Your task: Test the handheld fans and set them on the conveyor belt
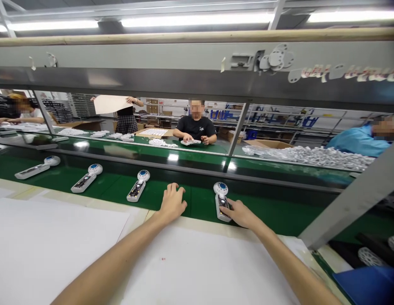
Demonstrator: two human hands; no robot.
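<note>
White device [220, 202], right of centre on the green belt [198, 199]: my right hand [241, 213] touches it, whether gripping I can't tell; my left hand [173, 204] is empty, loosely spread. Probably a pick-up, calling next for a firm pinch.

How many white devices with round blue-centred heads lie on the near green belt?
4. One device is at the right hand; three lie left of the left hand: nearest device, middle device, farthest device. More may lie out of view.
</note>
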